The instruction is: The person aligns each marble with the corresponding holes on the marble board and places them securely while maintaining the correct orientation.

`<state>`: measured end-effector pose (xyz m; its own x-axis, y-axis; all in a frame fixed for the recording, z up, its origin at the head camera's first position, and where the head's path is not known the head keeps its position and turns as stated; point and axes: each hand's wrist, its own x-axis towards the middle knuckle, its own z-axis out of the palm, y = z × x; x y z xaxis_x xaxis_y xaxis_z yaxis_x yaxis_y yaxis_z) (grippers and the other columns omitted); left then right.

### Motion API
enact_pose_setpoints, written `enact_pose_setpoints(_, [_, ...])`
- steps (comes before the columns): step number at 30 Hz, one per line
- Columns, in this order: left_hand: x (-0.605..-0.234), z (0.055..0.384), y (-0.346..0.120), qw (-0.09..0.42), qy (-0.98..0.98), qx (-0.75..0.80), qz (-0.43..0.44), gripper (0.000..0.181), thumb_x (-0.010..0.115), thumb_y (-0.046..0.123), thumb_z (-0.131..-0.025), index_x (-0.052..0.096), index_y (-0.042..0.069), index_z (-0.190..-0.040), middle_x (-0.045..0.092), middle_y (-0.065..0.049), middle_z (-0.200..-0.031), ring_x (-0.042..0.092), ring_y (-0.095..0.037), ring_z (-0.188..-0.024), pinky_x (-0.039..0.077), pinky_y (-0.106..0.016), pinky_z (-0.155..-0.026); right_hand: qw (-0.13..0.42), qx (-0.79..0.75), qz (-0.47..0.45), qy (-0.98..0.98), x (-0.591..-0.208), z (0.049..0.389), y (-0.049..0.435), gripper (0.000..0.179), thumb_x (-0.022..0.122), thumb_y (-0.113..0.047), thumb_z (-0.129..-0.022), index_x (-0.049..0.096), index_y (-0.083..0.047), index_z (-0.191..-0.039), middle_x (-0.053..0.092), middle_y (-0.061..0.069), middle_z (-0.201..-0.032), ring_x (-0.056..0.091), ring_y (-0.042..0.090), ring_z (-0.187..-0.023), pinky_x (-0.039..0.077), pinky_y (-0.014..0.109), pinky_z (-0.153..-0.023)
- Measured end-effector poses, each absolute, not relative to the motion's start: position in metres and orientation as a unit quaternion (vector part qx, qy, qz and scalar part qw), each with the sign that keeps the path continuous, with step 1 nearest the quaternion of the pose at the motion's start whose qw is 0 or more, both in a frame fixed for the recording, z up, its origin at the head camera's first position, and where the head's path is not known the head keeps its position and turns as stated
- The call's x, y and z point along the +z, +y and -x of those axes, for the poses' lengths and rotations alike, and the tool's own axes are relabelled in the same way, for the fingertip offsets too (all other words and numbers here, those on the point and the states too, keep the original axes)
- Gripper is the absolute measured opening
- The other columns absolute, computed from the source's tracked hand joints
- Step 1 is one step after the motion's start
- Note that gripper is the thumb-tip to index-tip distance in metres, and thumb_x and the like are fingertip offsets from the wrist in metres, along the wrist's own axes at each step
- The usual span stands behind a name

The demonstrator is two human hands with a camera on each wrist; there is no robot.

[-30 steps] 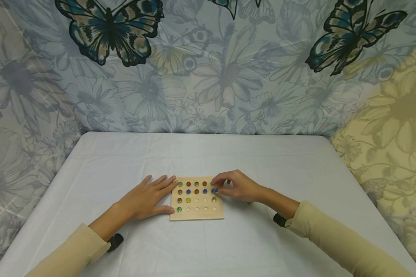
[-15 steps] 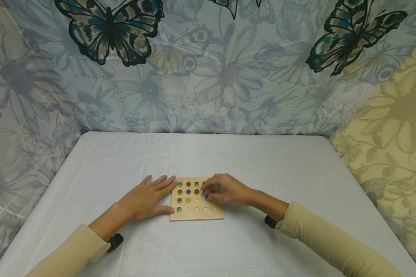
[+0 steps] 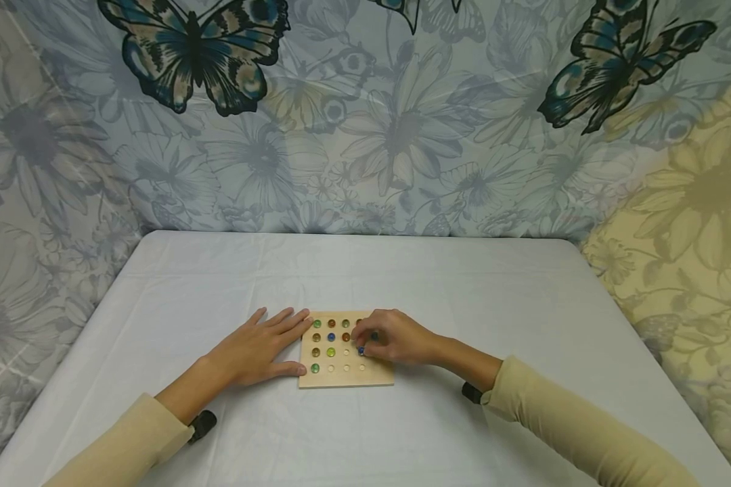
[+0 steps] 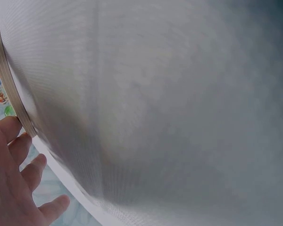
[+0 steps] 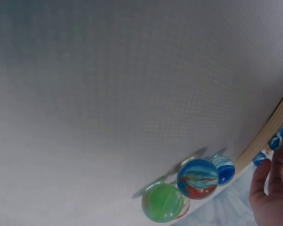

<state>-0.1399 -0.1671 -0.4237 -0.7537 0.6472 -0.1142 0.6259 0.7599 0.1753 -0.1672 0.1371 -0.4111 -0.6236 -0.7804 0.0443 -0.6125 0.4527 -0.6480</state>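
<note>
A wooden board (image 3: 341,380) with rows of round hollows lies on the white table, glass marbles (image 3: 331,337) filling many of them. My left hand (image 3: 250,352) rests at the board's left edge, fingers spread, the fingertips and thumb touching it. Over the board's right part, my right hand (image 3: 405,338) pinches a blue marble (image 3: 361,351) between thumb and fingers, low at the third row. That hand hides several hollows and marbles at the right. In the left wrist view the fingers (image 4: 20,148) lie along the board's edge.
Loose marbles lie on the cloth beside the board in the right wrist view: a green one (image 5: 162,202), a blue and red one (image 5: 197,179) and a blue and white one (image 5: 224,170). A patterned butterfly curtain (image 3: 396,135) hangs behind the table (image 3: 219,270).
My right hand has moved left and slightly nearer to me, carrying the blue marble from the board's right end to the third row. My left hand has stayed put.
</note>
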Motion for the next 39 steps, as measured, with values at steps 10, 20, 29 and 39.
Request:
enact_pose_setpoints(10, [-0.422, 0.139, -0.166, 0.085, 0.934, 0.066, -0.339, 0.086, 0.046, 0.07, -0.093, 0.03, 0.016, -0.158, 0.025, -0.003, -0.164, 0.025, -0.03, -0.149, 0.019, -0.064, -0.115, 0.121, -0.332, 0.402, 0.845, -0.4, 0.172, 0.148, 0.028, 0.074, -0.002, -0.088, 0.071, -0.005, -0.115, 0.074, -0.001, -0.103, 0.066, 0.012, -0.097, 0.053, 0.036, -0.086])
enact_pose_setpoints(20, [-0.421, 0.138, -0.167, 0.081, 0.933, 0.068, -0.343, 0.086, 0.047, 0.069, -0.094, 0.03, 0.015, -0.158, 0.026, -0.004, -0.163, 0.026, -0.031, -0.148, 0.019, -0.065, -0.115, 0.095, -0.323, 0.379, 0.862, -0.396, 0.18, 0.191, 0.027, 0.073, -0.003, -0.09, 0.07, -0.006, -0.117, 0.074, -0.001, -0.103, 0.067, 0.017, -0.095, 0.051, 0.047, -0.082])
enact_pose_setpoints(29, [-0.422, 0.139, -0.166, 0.084, 0.934, 0.061, -0.341, 0.085, 0.047, 0.069, -0.094, 0.029, 0.016, -0.159, 0.025, -0.003, -0.164, 0.025, -0.03, -0.149, 0.019, -0.064, -0.115, 0.114, -0.313, 0.343, 0.878, -0.399, 0.178, 0.225, 0.027, 0.074, -0.003, -0.088, 0.071, -0.007, -0.115, 0.074, -0.002, -0.102, 0.067, 0.013, -0.095, 0.052, 0.043, -0.081])
enact_pose_setpoints(39, [-0.422, 0.14, -0.166, 0.093, 0.935, 0.059, -0.337, 0.086, 0.046, 0.07, -0.093, 0.028, 0.017, -0.159, 0.023, -0.002, -0.164, 0.024, -0.029, -0.149, 0.018, -0.064, -0.116, 0.143, -0.314, 0.324, 0.881, -0.401, 0.173, 0.246, 0.026, 0.072, -0.001, -0.089, 0.071, -0.005, -0.114, 0.075, -0.002, -0.102, 0.068, 0.015, -0.095, 0.053, 0.04, -0.083])
